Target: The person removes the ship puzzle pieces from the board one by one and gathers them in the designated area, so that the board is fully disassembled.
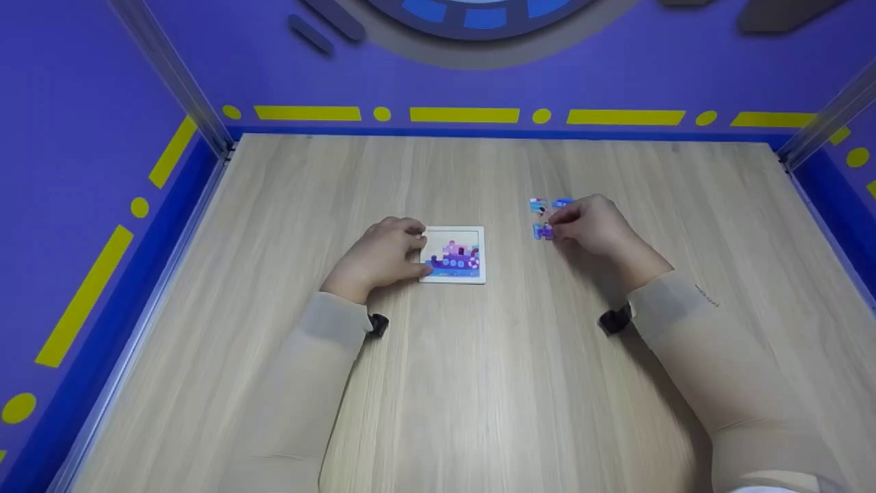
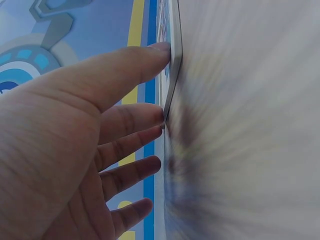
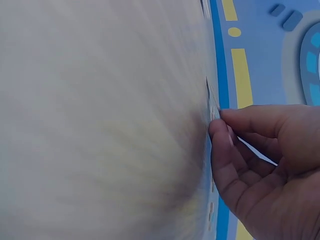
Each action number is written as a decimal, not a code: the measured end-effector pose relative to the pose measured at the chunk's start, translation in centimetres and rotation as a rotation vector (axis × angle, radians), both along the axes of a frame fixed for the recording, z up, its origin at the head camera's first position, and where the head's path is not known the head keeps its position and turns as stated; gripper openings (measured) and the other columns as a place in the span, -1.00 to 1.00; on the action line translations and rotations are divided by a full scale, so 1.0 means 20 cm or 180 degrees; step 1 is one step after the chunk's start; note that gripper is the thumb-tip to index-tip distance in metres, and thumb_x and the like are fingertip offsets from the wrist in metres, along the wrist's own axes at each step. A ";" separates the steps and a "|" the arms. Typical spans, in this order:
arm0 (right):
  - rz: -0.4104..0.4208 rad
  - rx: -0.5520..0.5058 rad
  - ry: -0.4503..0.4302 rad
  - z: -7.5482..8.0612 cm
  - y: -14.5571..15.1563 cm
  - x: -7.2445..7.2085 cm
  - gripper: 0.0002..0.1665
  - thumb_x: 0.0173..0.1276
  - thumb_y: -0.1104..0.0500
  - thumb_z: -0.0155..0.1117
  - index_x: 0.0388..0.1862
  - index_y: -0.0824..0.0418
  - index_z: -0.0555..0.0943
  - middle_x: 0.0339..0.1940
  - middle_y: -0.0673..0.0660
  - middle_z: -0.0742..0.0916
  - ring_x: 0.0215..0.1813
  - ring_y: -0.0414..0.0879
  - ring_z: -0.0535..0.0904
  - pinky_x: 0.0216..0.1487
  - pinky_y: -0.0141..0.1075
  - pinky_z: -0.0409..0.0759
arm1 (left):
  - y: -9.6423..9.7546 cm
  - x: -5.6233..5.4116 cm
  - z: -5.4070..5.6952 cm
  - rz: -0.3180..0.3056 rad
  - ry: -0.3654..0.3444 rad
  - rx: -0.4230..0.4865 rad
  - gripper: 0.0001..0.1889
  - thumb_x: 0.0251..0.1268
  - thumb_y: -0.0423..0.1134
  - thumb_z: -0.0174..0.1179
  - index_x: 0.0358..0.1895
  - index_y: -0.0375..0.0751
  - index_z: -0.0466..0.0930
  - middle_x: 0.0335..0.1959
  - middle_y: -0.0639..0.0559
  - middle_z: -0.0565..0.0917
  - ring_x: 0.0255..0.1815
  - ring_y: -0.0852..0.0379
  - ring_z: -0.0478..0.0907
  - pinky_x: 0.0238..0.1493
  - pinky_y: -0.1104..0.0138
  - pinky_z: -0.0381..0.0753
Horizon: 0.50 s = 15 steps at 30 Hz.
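A square white puzzle tray (image 1: 483, 255) lies on the table, partly filled with pieces forming a purple and pink boat picture (image 1: 455, 260). My left hand (image 1: 383, 253) rests at its left side. The thumb presses on the tray near the lower left corner, and the index finger touches the upper left corner. To the right, my right hand (image 1: 594, 226) pinches a small puzzle piece (image 3: 213, 95) between thumb and fingertips; its picture is hidden. Beside these fingertips lie a purple piece (image 1: 540, 231), a blue and red piece (image 1: 538, 205) and a blue piece (image 1: 562, 203).
The pale wood table (image 1: 479, 383) is enclosed by a blue back wall (image 1: 479, 89) with yellow marks and by side walls. Dark wrist straps (image 1: 378, 324) show below both sleeves. Bare tabletop lies between the tray and the loose pieces.
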State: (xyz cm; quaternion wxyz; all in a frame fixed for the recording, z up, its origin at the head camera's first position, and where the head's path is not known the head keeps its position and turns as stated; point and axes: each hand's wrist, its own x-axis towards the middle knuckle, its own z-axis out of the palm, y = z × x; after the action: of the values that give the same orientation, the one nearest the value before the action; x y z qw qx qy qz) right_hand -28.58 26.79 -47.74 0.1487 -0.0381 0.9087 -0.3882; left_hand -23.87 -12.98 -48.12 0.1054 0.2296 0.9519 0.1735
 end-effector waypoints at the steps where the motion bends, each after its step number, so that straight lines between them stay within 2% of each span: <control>1: 0.0007 0.0035 0.0007 0.00 0.00 0.00 -0.70 0.61 0.28 0.41 0.22 0.34 0.85 0.24 0.36 0.84 -0.05 -0.15 0.71 -0.14 -0.52 0.70 | 0.00 0.00 0.00 0.0004 -0.0004 0.0001 -0.31 0.55 0.11 0.48 0.56 -0.20 0.64 0.69 -0.08 0.54 0.78 -0.22 0.37 0.87 -0.08 0.26; 5: 0.0005 0.0146 0.0013 0.01 0.00 0.00 -0.70 0.61 0.24 0.43 0.21 0.29 0.86 0.24 0.34 0.85 0.04 -0.05 0.69 -0.14 -0.52 0.65 | 0.00 0.00 0.00 0.0003 -0.0005 -0.0013 -0.30 0.54 0.11 0.48 0.57 -0.21 0.63 0.70 -0.08 0.53 0.78 -0.22 0.36 0.87 -0.07 0.26; 15: 0.0010 0.0176 0.0029 0.01 0.00 0.00 -0.70 0.62 0.24 0.41 0.22 0.28 0.87 0.26 0.34 0.85 0.07 0.00 0.71 -0.12 -0.49 0.65 | 0.00 0.00 0.00 0.0013 -0.0027 -0.0020 -0.29 0.55 0.12 0.47 0.58 -0.20 0.62 0.71 -0.08 0.52 0.80 -0.22 0.34 0.88 -0.08 0.24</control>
State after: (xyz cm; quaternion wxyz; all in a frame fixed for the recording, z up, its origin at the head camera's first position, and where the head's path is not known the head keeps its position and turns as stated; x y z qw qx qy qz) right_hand -28.53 26.85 -47.58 0.1461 -0.0372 0.9197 -0.3625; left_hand -23.93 -13.01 -48.09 0.1097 0.2266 0.9524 0.1718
